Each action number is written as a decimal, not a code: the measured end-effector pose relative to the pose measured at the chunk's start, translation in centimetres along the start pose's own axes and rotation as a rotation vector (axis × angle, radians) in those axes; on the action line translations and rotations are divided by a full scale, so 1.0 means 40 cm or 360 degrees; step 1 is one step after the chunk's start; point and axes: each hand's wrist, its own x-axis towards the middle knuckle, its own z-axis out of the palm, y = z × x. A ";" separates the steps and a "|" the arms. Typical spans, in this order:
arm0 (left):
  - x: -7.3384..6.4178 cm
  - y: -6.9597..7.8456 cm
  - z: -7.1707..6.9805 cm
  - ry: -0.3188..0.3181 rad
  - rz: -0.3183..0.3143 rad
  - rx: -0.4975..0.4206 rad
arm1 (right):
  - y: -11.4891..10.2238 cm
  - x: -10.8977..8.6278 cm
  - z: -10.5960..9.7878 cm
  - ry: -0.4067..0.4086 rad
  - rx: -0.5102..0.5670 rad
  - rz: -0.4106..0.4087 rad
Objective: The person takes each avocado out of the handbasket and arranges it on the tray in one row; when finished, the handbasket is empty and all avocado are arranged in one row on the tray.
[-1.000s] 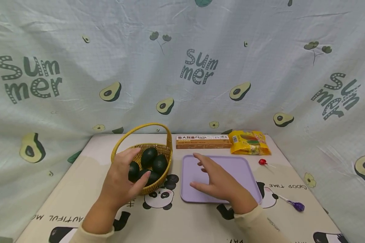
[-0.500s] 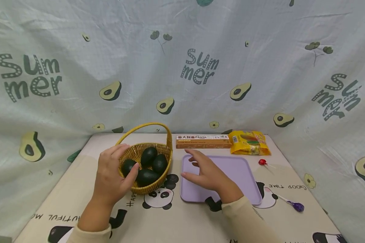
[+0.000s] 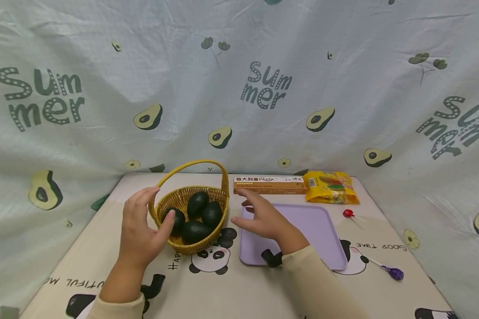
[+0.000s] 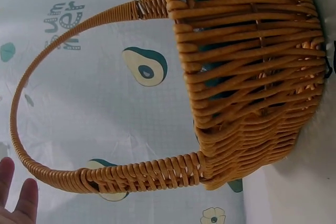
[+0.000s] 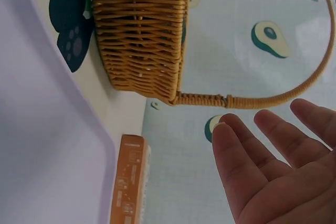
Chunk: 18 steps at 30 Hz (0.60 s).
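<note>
A yellow-brown wicker basket (image 3: 195, 248) with a tall arched handle stands at the left of the table, holding several dark green avocados (image 3: 197, 232). At its left side hovers my left hand (image 3: 141, 228), fingers spread and thumb apart, in front of the rim in the head view. My right hand (image 3: 265, 217) is raised to the right of the basket, over the left part of a lilac tray (image 3: 303, 217), its fingers extended. In the right wrist view, the fingertips appear near the basket's handle (image 5: 262, 100); nothing is held. The left wrist view shows the woven side (image 4: 252, 77) close up.
Behind the tray lies a pasta box (image 3: 269, 186), with a yellow snack packet (image 3: 330, 187) beside it. A red lollipop (image 3: 348, 213) and a purple lollipop (image 3: 394, 273) lie to the tray's right. A printed curtain (image 3: 239, 88) hangs behind the table.
My left hand has moved left, from in front of the avocados to the basket's left side. My right hand has shifted left and slightly up toward the basket. The basket stays in place.
</note>
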 end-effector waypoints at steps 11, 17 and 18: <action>-0.012 -0.011 -0.016 -0.0123 -0.0298 0.0034 | 0.005 0.047 0.013 -0.0034 -0.0008 0.0144; -0.023 -0.020 -0.021 -0.0206 -0.0482 0.0064 | -0.001 0.080 0.027 -0.0111 0.0016 0.0108; -0.026 -0.023 -0.022 -0.0222 -0.0514 0.0064 | -0.004 0.085 0.029 -0.0124 0.0005 0.0112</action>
